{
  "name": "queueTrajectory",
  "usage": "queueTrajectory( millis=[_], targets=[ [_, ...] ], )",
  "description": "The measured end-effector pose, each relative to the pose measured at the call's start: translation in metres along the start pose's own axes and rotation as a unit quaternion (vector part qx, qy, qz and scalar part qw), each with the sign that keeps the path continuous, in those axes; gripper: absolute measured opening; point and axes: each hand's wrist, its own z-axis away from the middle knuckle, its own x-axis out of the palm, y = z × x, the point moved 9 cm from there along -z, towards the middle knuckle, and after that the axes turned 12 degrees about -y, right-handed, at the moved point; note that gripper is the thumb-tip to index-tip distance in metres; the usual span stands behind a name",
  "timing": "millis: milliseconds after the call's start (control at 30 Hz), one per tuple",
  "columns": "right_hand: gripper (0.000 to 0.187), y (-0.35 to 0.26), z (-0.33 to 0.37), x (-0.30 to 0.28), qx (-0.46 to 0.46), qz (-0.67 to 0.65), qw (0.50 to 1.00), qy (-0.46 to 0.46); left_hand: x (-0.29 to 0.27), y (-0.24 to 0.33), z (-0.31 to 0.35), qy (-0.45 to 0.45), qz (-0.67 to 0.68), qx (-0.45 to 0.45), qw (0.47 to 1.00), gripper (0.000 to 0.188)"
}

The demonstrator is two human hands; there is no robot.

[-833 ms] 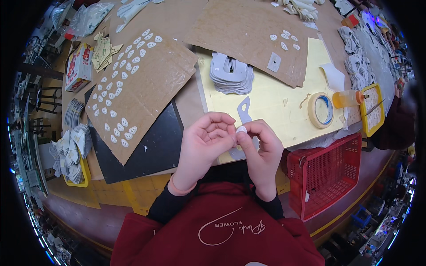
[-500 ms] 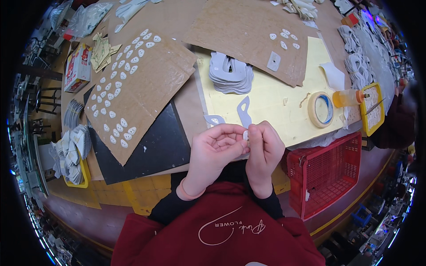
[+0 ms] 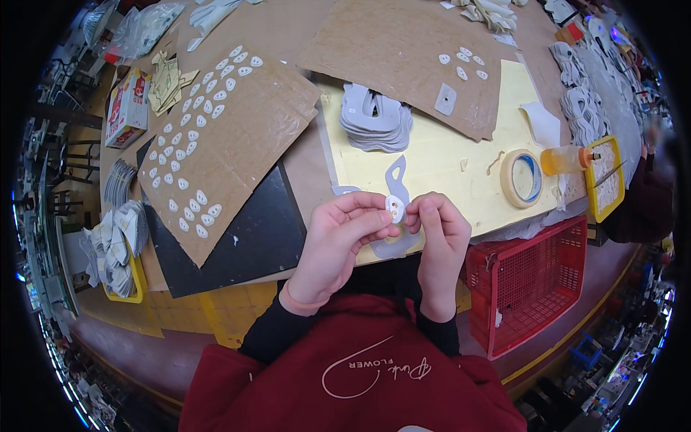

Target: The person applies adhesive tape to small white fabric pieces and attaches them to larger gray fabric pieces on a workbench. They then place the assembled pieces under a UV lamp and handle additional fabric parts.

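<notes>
Between the thumb and fingers of my left hand [image 3: 344,241] is a small white oval piece with holes [image 3: 394,209], its face turned up. My right hand [image 3: 440,237] is pinched closed right beside the piece's right edge; whether something tiny is between those fingertips is hidden. Under and beyond my hands lies a flat grey cut-out piece [image 3: 397,184], partly covered by my fingers. Farther off, a stack of similar grey cut-outs [image 3: 376,133] rests on the yellow sheet [image 3: 446,173]. Many more white oval pieces [image 3: 191,135] are spread over the brown board [image 3: 245,144] to the left.
Another brown board [image 3: 389,50] carries several ovals and a grey rectangle [image 3: 445,99]. To the right are a tape roll [image 3: 512,180], a bottle of orange liquid [image 3: 563,160] and a yellow tray [image 3: 599,196]. A red crate [image 3: 484,302] stands below the table edge. A black mat [image 3: 237,252] lies left.
My hands have parted slightly, the right one moving right. The white oval, mostly hidden by fingers before, now shows its face in my left hand, and more of the grey cut-out shows below.
</notes>
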Motion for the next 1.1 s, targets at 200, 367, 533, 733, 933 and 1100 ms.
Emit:
queueTrajectory(
  millis=[200,367,533,733,933,1100],
  targets=[
    [0.014,-0.003,0.0,-0.003,0.006,0.01,1.0,-0.009,0.004,-0.003,-0.005,-0.012,0.001,-0.007,1.0,0.016],
    [0.011,0.004,0.002,-0.02,0.011,0.042,0.999,0.017,0.011,-0.008,-0.021,-0.026,-0.058,0.003,0.998,0.016],
    [0.01,0.007,0.003,-0.056,0.049,0.211,0.972,0.09,0.015,-0.026,-0.054,-0.025,-0.223,0.011,0.974,0.015],
    [0.011,-0.001,0.0,-0.091,0.023,0.37,0.916,0.155,0.033,-0.023,-0.076,0.005,-0.573,0.088,0.815,0.006],
    [0.013,-0.003,-0.033,-0.103,-0.008,0.47,0.865,0.174,0.04,-0.016,-0.064,0.025,-0.629,0.174,0.757,0.008],
    [0.011,0.003,-0.04,-0.106,0.012,0.427,0.89,0.159,0.039,-0.012,-0.069,0.042,-0.572,0.142,0.807,0.012]
  ],
)
